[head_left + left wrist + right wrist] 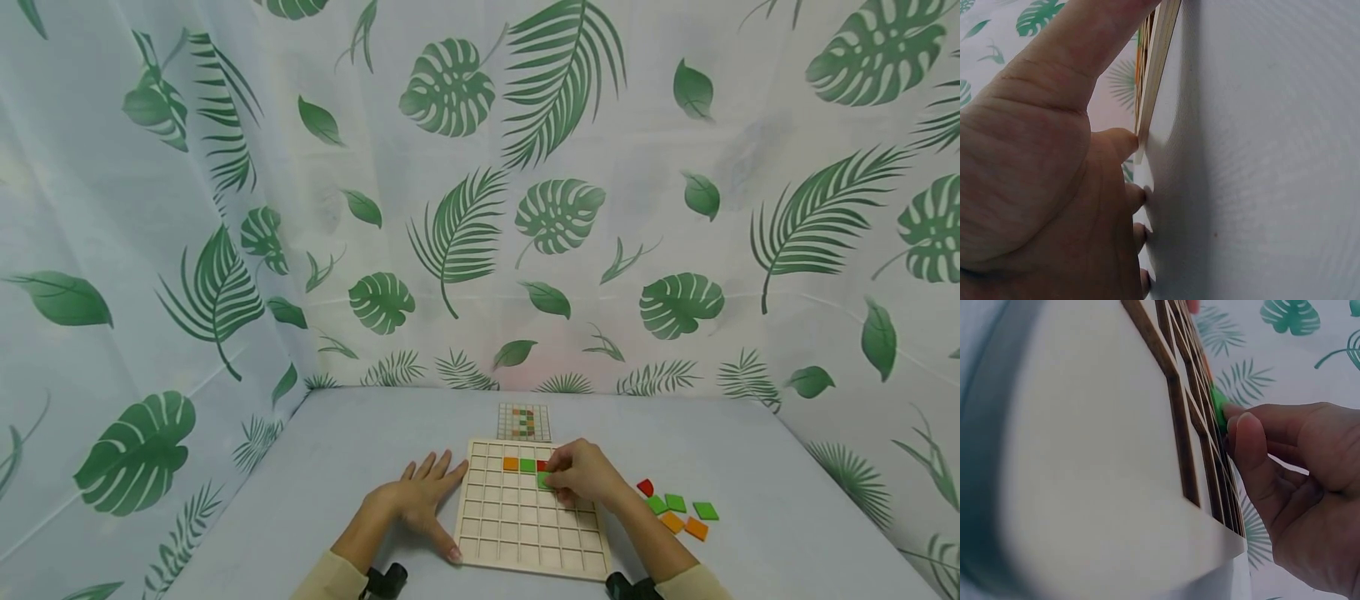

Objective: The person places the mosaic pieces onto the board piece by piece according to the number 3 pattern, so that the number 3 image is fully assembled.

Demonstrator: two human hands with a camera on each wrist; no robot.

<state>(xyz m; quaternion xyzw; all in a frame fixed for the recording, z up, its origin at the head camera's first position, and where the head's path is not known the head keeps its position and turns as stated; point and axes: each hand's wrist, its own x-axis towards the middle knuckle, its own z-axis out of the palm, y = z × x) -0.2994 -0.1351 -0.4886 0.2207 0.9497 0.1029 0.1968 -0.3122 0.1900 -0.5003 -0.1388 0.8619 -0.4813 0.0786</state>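
Head: left hand point(418, 502) laid out, fingers spread wide, thumb on the near-left corner of the board point(517, 533), index tip at its left edge. Right hand point(587, 475) pinches a green tile point(543, 481) over the board, just nearside of the red tile point(542, 466); can't tell if it's seated. Loose tiles point(676, 502) lie beside the right arm point(651, 542); table point(315, 467) extends left of the left hand. Left wrist: thumb extends to board edge, fingertips down on table. Right wrist: narrow thumb-index pinch on green tile, palm off the board.
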